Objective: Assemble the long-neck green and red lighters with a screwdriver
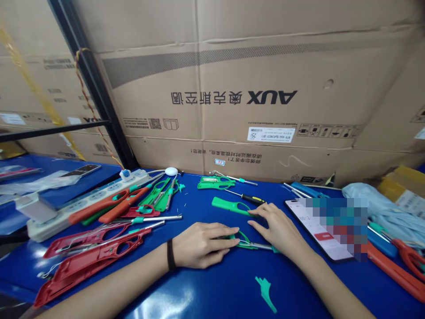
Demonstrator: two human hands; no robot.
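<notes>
My left hand is closed over a green lighter half on the blue table, hiding most of its handle. A metal tube runs from it to the right, under my right wrist. My right hand is spread, its fingertips touching the loop end of an empty green handle shell; its thumb stands apart. Just behind that hand lies a yellow-and-black screwdriver. A small green plastic trigger piece rests on the table in front.
Red lighter shells with metal tubes lie at left, near orange lighters and a white power strip. More green lighter parts sit behind. At right are a phone, an orange lighter and a blue plastic bag. A large carton stands behind.
</notes>
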